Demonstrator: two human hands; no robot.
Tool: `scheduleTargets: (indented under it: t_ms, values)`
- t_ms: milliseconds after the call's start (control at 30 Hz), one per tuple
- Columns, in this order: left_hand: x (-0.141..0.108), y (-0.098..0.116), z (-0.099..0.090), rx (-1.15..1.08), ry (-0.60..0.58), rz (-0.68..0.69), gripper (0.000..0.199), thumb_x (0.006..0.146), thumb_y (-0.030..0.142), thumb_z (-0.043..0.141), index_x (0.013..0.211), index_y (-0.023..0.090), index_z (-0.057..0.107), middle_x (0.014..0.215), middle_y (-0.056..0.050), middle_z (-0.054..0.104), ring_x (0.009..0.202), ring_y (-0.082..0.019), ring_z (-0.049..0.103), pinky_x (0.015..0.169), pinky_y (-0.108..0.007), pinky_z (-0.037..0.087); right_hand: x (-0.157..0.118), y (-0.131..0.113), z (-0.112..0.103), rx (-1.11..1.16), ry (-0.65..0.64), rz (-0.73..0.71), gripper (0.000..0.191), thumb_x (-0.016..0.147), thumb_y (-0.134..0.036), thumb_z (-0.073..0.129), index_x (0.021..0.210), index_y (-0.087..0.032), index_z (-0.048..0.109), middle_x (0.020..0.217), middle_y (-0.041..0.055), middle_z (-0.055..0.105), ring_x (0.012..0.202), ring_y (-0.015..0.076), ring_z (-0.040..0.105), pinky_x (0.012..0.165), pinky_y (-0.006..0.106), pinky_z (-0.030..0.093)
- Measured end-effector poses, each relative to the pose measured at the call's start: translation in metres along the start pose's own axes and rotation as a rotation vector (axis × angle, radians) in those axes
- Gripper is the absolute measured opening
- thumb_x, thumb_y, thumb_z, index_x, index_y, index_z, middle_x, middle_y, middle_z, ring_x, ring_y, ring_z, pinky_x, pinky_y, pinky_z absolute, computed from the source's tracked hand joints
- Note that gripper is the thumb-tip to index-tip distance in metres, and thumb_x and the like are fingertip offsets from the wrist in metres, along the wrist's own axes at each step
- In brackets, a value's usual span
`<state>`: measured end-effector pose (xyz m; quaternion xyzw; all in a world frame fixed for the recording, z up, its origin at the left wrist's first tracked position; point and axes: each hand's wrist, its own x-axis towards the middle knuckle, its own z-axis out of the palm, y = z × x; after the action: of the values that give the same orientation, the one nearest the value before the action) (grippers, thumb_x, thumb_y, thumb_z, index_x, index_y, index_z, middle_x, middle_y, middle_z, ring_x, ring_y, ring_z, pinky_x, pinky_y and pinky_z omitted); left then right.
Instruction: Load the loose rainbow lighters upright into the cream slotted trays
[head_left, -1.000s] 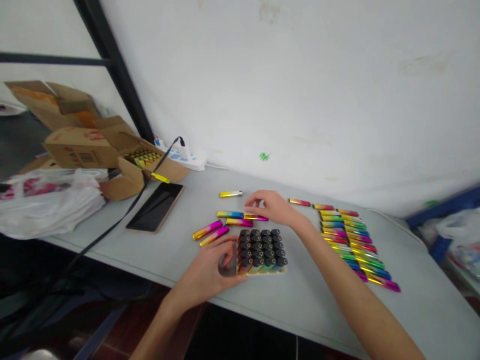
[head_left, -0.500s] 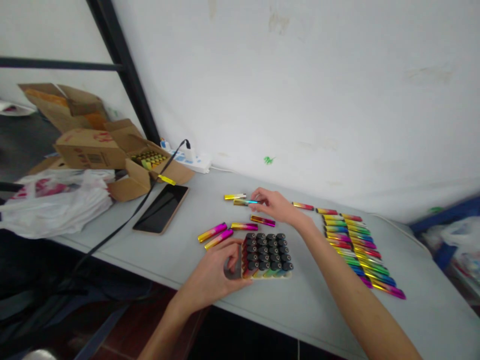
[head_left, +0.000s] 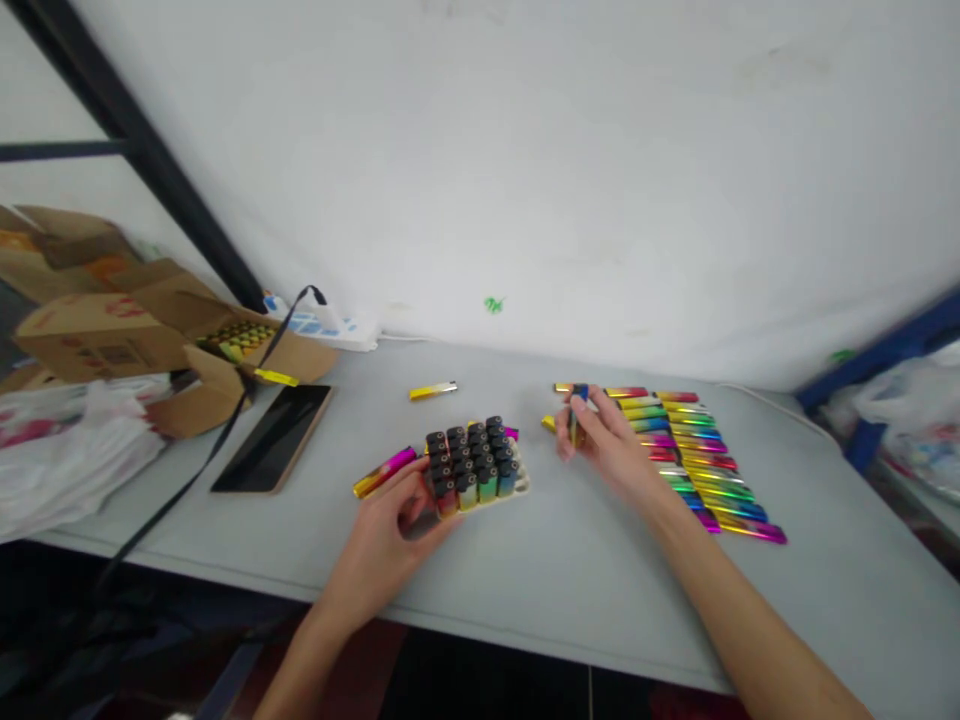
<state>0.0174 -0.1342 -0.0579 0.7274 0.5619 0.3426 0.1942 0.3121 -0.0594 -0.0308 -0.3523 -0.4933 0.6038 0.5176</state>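
Tray [head_left: 523, 474] of upright lighters [head_left: 463, 458]: worktop [head_left: 585, 590] centre; left hand [head_left: 384, 535], grip part-curled, holding its 8 o'clock side; firm steadying suits.
Held lighter [head_left: 577, 425], apparently blue-gold, blurred: 2 o'clock of tray, right hand [head_left: 611, 445], grip pinched nearly closed; light fingertip pressure should serve.

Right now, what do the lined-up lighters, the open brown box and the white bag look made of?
Lined-up lighters: glossy metallic finish, judging by bright highlights; plastic or metal, unclear. Open brown box: matte cardboard, from its creased flaps. White bag: probably thin plastic film, crinkled and slightly see-through.
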Motion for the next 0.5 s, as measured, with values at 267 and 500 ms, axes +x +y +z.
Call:
scheduleTargets:
  t_ms: [267,500]
  values:
    - [0.002,0.006,-0.004,0.050,0.001,-0.017,0.050,0.085,0.055,0.072,0.064,0.025,0.038,0.061,0.006,0.041,0.056,-0.015,0.042,0.054,-0.028,0.034,-0.006,0.012,0.017,-0.406,0.156,-0.038,0.058,0.094,-0.075,0.058,0.071,-0.023,0.046,0.062,-0.0047,0.040,0.057,0.0122,0.036,0.050,0.027,0.026]
    - [0.002,0.007,-0.005,0.045,-0.003,-0.022,0.046,0.085,0.054,0.073,0.067,0.025,0.043,0.061,0.006,0.042,0.054,-0.015,0.041,0.052,-0.027,0.032,-0.008,0.012,0.022,-0.619,0.278,-0.104,0.041,0.092,-0.049,0.052,0.061,-0.025,0.040,0.057,-0.0023,0.040,0.059,0.0163,0.039,0.054,0.030,0.027]
